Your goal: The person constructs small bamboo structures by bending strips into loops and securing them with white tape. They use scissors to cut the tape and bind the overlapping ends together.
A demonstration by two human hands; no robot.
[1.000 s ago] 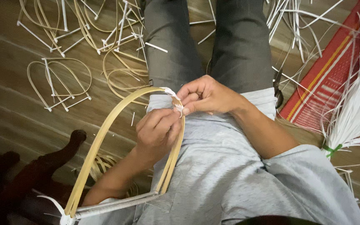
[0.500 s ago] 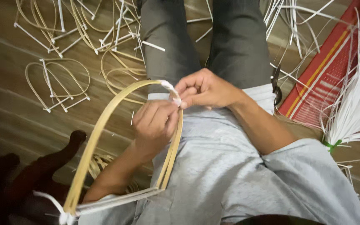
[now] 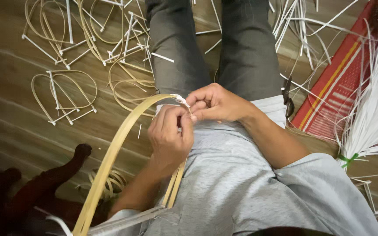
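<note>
The bent tan bamboo-strip hoop (image 3: 119, 144) rests across the lap, its curved apex against the grey shirt hem. The left hand (image 3: 170, 139) is closed around the hoop's near limb below the apex. The right hand (image 3: 213, 103) pinches a narrow white binding strip (image 3: 181, 100) at the apex, fingertips closed. Both hands touch. Loose pale bamboo loops (image 3: 64, 94) lie on the wooden floor (image 3: 9, 118), well apart. Black scissors (image 3: 287, 97) lie just beside the right thigh.

Finished cane loops (image 3: 64, 94) lie scattered on the wooden floor (image 3: 14, 126), with loose white strips (image 3: 294, 17) beyond the knees. Scissors (image 3: 288, 97) rest beside a red mat (image 3: 342, 91). A tied bundle of white strips (image 3: 372, 118) lies on it. A dark carved wooden leg (image 3: 53, 179) stands near.
</note>
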